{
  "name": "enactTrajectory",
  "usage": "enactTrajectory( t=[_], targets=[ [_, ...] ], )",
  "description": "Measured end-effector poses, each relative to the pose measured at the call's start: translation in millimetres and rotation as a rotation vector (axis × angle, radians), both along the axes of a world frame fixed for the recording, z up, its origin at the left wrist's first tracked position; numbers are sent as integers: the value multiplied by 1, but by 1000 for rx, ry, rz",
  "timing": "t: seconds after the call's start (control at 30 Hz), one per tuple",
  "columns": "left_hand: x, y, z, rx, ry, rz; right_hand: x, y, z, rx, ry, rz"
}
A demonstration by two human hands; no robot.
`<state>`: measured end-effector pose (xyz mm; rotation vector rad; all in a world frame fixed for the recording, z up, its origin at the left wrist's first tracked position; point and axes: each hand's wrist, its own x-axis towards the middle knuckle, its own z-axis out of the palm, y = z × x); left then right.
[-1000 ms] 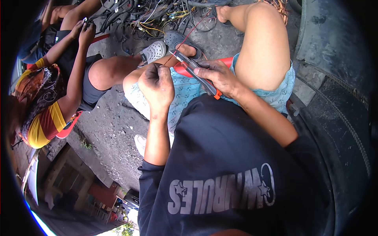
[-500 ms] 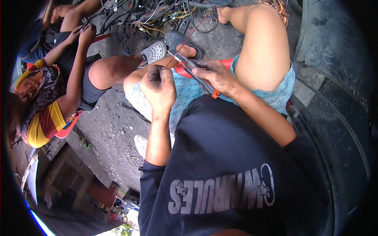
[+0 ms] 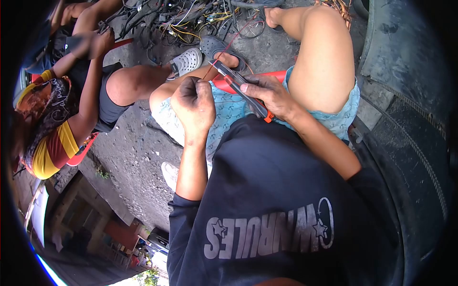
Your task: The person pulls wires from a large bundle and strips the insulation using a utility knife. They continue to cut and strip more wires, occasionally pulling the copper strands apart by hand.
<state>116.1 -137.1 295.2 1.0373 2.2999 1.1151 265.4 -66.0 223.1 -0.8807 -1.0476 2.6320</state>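
My left hand (image 3: pixel 193 102) is closed in a pinch on a thin reddish wire (image 3: pixel 208 71), just above my lap. The wire runs up from that fist toward the heap on the ground. In my right hand (image 3: pixel 269 95) is a utility knife (image 3: pixel 238 86) with a grey-and-black body and an orange end, my thumb lying along its side. The front end of the knife points up and left and overlaps the wire in this view, close to the left fist. Both hands have dark, dirty fingers.
A tangled heap of cables (image 3: pixel 186 24), mostly black with yellow and white ones, lies on the ground ahead. A co-worker (image 3: pixel 86 95) sits at the left, a foot in a grey clog (image 3: pixel 187 62) close to my leg. Dark panels with a rope (image 3: pixel 405 102) stand at the right.
My right hand and the knife have shifted slightly to the right, along the wire and away from the left fist. My left hand has barely moved. The co-worker's hands have moved a little.
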Motion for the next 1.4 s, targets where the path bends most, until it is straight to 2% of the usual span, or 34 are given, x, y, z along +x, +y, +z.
enactTrajectory(
  t=[0.13, 0.27, 0.33, 0.43, 0.57, 0.63, 0.67, 0.7, 0.77, 0.8, 0.83, 0.87, 1.03, 1.13, 1.3, 1.4],
  targets=[
    [0, 0, -3, -12, 38, -27, -11, -2, -5, 94, 9, -41],
    [1, 0, 2, 14, -4, -26, -8, 2, -3, 65, 6, -14],
    [2, 2, 5, -17, 94, -66, -4, 2, 1, 12, -9, 10],
    [5, 5, 7, -11, 93, -55, -1, -2, -6, 72, -21, 6],
    [5, 6, 9, -7, 158, -71, -1, -3, -3, 25, 1, -56],
    [2, 4, 6, -14, -20, -10, 1, 2, 7, 2, -34, -34],
    [5, 7, 13, -76, 110, -40, 4, 2, 9, -1, -68, 3],
    [4, 9, 18, -76, 354, -146, 3, 4, 8, 25, -83, 21],
    [3, 7, 6, 11, 333, -117, -9, -9, -22, 300, 19, -145],
    [-1, -5, -12, -10, 58, -6, -6, 2, 1, 162, -58, -46],
    [2, -3, -13, 7, 18, 36, -10, 1, -2, 98, 17, -69],
    [2, -5, -8, -10, 27, 19, -10, 4, 0, 97, -28, -22],
    [4, 2, 1, -44, 39, 28, -5, 10, 20, 36, 56, -86],
    [6, 2, 4, -40, 77, -21, 1, 6, 15, -88, 66, -57],
    [9, 6, 9, 3, 142, -8, 11, 4, 26, -24, 17, -82],
    [7, 8, 14, -125, 120, -20, 13, 4, 25, -106, 27, -68]
  ],
)
